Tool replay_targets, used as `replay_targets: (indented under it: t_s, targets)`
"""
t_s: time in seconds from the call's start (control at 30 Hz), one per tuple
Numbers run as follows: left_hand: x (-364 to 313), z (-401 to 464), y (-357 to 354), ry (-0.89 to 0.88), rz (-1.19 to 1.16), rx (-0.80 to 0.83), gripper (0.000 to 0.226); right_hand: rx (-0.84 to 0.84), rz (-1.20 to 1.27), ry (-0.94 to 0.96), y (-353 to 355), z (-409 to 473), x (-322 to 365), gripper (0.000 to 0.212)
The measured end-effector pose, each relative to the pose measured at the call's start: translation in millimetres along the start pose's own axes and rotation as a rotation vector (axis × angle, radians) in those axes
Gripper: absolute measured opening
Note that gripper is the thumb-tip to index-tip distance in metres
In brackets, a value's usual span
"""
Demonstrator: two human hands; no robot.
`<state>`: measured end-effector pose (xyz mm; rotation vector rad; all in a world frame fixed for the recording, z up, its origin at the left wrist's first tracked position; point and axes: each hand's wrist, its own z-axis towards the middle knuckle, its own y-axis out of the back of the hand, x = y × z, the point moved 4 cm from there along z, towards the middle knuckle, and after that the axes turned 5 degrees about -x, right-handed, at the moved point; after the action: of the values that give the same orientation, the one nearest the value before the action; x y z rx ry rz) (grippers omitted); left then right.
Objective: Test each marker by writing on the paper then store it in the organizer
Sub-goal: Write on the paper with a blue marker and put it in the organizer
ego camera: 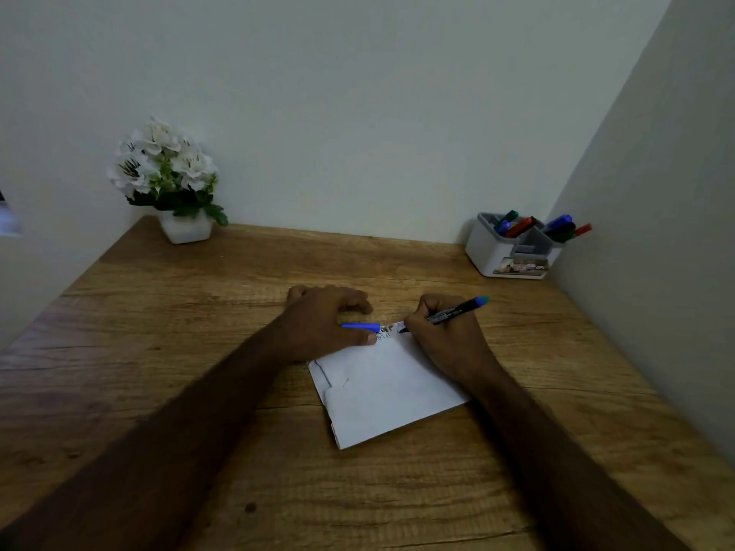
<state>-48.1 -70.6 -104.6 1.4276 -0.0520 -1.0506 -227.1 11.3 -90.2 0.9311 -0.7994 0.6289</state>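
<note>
Gripping the black marker (449, 312) tightly, tip on the paper (382, 391), is the right hand (441, 336); a blue cap (360, 326) is pinched by the left hand (326, 324).

Desk (159, 312): wood-grain top, matt, knotted and streaked. Paper (382, 391): white, matt, creased with folded flaps. Organizer (483, 248) at far right corner: smooth grey-white plastic; markers (519, 227) inside glossy plastic; flower pot (186, 230) smooth white.
</note>
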Motion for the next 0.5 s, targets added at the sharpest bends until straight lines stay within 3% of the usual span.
replay_targets:
  t_s: [0.2, 0.5]
  targets:
    - [5.5, 2.9, -3.9, -0.003, -0.034, 0.008, 0.075, -0.002, -0.016, 0.013, -0.1, 2.2, -3.6, 0.03]
    - [0.8, 1.2, -1.5, -0.01, 0.004, -0.02, 0.06, -0.001, -0.018, 0.0, -0.4, 1.4, -1.9, 0.029]
